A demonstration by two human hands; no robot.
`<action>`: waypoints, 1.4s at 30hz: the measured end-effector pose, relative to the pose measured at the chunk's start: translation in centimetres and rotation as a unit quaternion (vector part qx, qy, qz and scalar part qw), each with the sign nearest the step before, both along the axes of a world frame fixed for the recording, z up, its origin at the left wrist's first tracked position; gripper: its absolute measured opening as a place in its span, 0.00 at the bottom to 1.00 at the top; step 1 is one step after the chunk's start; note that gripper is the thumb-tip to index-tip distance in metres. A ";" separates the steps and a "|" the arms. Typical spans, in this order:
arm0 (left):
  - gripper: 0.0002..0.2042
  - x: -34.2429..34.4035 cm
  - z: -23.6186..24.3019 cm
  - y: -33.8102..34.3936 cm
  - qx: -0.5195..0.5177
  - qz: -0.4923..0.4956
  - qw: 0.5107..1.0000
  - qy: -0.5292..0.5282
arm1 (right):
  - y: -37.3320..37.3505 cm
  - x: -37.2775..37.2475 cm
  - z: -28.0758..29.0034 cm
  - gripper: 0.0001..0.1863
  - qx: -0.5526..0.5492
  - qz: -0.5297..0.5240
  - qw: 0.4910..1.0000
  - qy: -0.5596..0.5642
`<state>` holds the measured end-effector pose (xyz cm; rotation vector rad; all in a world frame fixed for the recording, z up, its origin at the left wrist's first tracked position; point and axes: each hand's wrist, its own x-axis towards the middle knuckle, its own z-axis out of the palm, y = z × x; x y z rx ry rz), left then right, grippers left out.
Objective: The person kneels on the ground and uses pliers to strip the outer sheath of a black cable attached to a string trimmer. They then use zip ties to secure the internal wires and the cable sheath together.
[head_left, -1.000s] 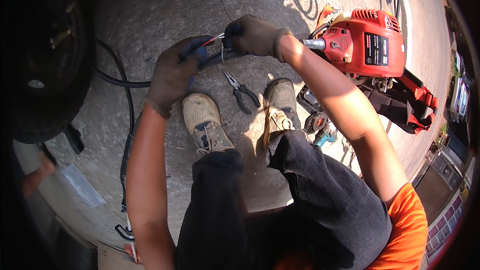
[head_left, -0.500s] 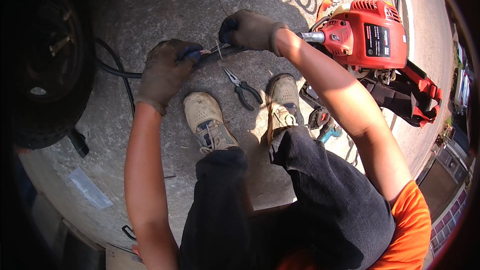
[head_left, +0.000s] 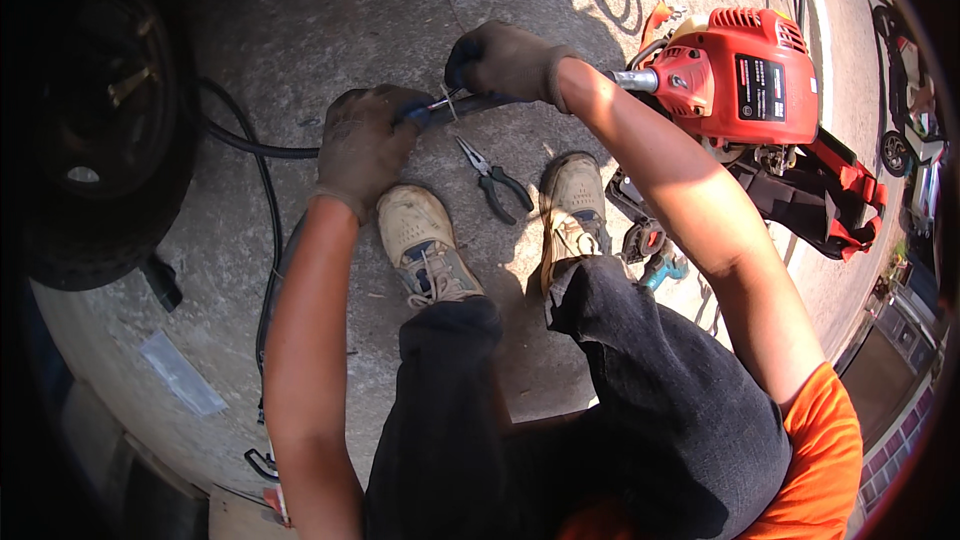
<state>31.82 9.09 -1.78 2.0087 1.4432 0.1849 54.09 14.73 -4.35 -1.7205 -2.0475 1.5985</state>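
Note:
Both of my hands wear brown work gloves with dark blue fingertips. My left hand (head_left: 370,140) is closed over a dark tube (head_left: 487,103), its fingertips pinching a thin, pale-and-metallic piece (head_left: 438,103) too small to name. My right hand (head_left: 505,62) is closed above the same tube, close to a thin whitish strip (head_left: 450,108) that crosses it like a cable tie. What its fingers grip is hidden. Long-nose pliers (head_left: 490,180) with dark handles lie on the ground between my hands and shoes, jaws slightly apart, touched by neither hand.
On the right is a red engine unit (head_left: 760,75) with a metal shaft end (head_left: 635,80) and a black-red harness (head_left: 815,195). A teal tool (head_left: 664,268) lies by my right shoe (head_left: 574,205). At left stand a wheel (head_left: 110,140) and a black hose (head_left: 250,147).
My left hand has moved right along the tube, closer to the right hand. My right hand stays over the tube. The whole view has shifted slightly.

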 end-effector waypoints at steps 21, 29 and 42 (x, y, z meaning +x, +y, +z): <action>0.11 2.7 4.1 2.5 0.010 -0.181 0.954 0.237 | 1.7 -0.5 -0.2 0.18 -0.033 0.114 0.993 -0.012; 0.12 1.6 1.6 1.8 0.150 -0.207 0.942 0.220 | 1.5 -0.2 1.2 0.19 -0.068 0.084 0.994 0.024; 0.14 2.5 2.8 2.8 0.069 -0.210 0.959 0.179 | 1.6 0.6 0.2 0.16 0.111 0.220 0.967 0.071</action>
